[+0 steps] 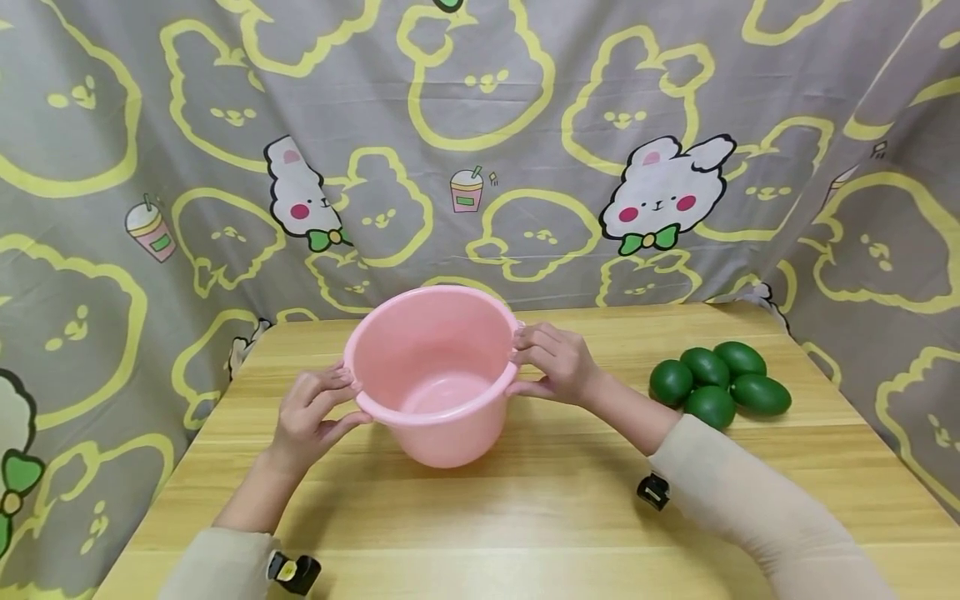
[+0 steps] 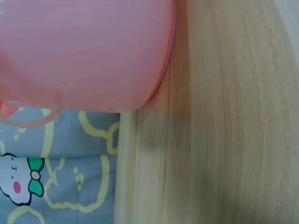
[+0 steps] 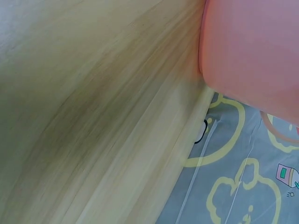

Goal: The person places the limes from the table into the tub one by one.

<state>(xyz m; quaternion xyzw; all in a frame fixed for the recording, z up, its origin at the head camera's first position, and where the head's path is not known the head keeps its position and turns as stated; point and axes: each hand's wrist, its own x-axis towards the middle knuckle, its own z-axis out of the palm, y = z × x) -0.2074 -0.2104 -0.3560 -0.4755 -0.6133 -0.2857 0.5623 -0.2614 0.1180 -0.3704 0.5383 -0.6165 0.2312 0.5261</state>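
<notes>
A pink plastic basin (image 1: 450,437) stands on the table in the middle of the head view, its inside turned toward me and nothing in it. My left hand (image 1: 307,412) grips its rim at the left, thumb below and fingers over the edge. On the opposite side my right hand (image 1: 557,362) pinches the rim in the same way. The basin's wall (image 2: 88,51) fills the upper left of the left wrist view, close over the wood. In the right wrist view the basin (image 3: 257,51) shows at the upper right.
Several dark green egg-shaped objects (image 1: 710,407) lie clustered on the wooden table (image 1: 480,533), right of the basin and beyond my right forearm. A grey patterned curtain (image 1: 525,167) hangs behind the table's far edge and along both sides.
</notes>
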